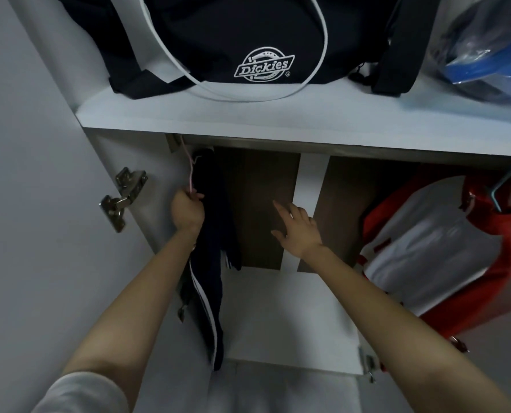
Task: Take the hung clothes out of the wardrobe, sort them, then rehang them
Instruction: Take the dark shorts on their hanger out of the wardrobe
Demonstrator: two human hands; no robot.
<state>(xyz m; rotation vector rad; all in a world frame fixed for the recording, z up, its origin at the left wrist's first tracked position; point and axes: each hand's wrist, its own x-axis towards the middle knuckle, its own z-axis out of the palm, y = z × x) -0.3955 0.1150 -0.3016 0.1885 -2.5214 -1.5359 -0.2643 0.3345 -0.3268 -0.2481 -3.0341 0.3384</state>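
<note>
Left hand: fingers curled tight round the neck of the pink hanger. Right hand: fingers spread, holding nothing. The navy striped garment hangs below the left end of the shelf; the red-and-white garment hangs below its right end. The cloth is probably light, soft and limp, and may slide off the thin hanger. Hold at the hanger neck and support the fabric with the free hand.

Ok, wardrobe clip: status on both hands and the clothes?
Left hand grips thin pink hanger bearing navy white-striped garment. Right hand open, mid-wardrobe, holding nothing. Red-and-white garment hangs at right, apart from both hands.
</note>
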